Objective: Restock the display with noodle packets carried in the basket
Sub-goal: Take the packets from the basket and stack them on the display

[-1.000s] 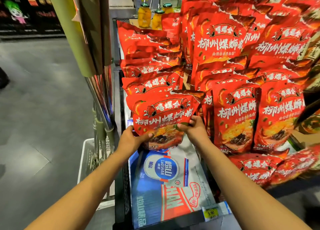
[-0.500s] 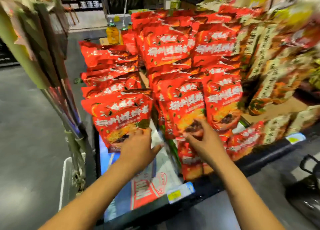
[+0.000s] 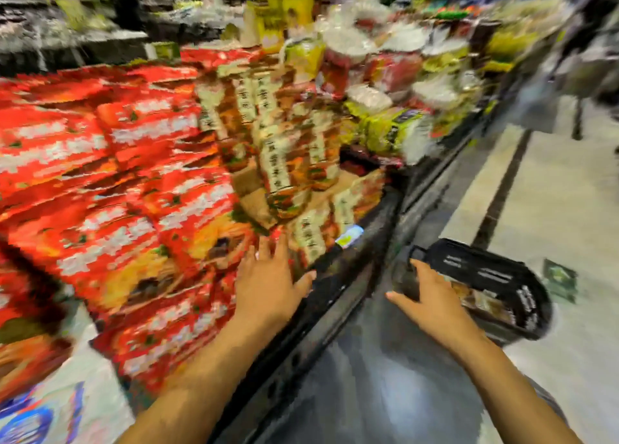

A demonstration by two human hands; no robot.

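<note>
Probably light, soft and slippery in glossy film, the noodle packets (image 3: 477,304) in the black basket (image 3: 485,273) on the floor at the right are best pinched by a sealed edge. Blurred, they show only as brownish wrappers, unlike the red packets (image 3: 140,229) stacked on the display (image 3: 355,263) at the left. The left hand (image 3: 268,286) over those and the right hand (image 3: 432,299) at the basket's near rim both have fingers spread, holding nothing.

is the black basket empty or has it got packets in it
Not empty: brownish packets show inside the black basket, just past the right hand. Blur hides how many.
</note>
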